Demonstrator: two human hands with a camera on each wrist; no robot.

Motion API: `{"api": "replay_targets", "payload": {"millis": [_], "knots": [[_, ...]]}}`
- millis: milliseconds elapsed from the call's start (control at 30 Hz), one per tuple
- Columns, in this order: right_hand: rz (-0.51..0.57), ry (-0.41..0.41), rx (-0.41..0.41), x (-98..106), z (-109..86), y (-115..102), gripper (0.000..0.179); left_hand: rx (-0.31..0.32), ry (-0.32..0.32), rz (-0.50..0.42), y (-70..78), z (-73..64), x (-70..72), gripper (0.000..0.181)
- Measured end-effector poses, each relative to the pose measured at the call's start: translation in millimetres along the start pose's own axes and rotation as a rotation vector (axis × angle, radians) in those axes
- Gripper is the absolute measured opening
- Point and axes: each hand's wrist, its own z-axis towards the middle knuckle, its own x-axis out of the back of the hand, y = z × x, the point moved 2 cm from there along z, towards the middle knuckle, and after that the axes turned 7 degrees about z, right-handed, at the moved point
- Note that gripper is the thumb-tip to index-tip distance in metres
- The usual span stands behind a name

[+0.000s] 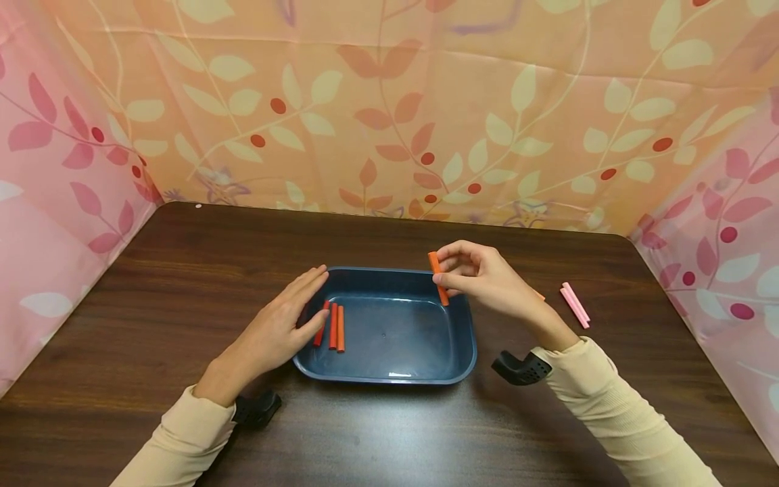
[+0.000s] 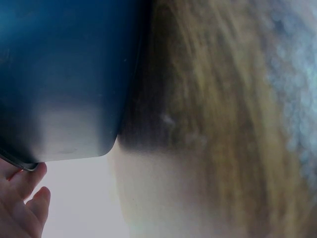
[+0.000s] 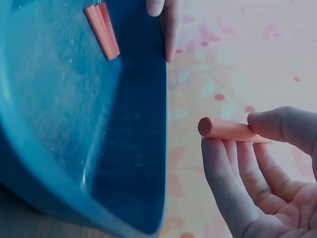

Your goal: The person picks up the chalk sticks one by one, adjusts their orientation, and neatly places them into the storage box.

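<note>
A dark blue plastic tray (image 1: 389, 375) stands on the table before me. Between thumb and fingers, my right hand (image 1: 487, 277) pinches a round orange stick (image 1: 438, 279), held tilted above the tray's far right corner; its flat end shows in the right wrist view (image 3: 205, 127). My left hand (image 1: 280, 325) rests at the tray's left rim with straight fingers. Beside its thumb, inside the tray, lie a red stick (image 1: 319, 331) partly covered by the hand, a second red stick (image 1: 333, 328) and an orange stick (image 1: 341, 330), roughly side by side.
Two pink sticks (image 1: 575, 304) lie together on the brown table (image 1: 389, 433), right of the tray. The tip of another orange piece (image 1: 539, 294) shows behind my right forearm. Flowered cloth (image 1: 377, 135) hangs behind and at both sides of the table.
</note>
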Motion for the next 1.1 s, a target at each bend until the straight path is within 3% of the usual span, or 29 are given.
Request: {"api": "replay_targets", "payload": {"millis": [767,1100], "knots": [[-0.008,-0.069,0.013,-31,25.2,-5,0.033,0.0,0.005,-0.001,-0.2,-0.5,0.9,0.064],[-0.072,-0.106,-0.014,-41,34.8,-2,0.035,0.0,0.002,0.003,-0.4,-0.4,-0.1,0.064]]}}
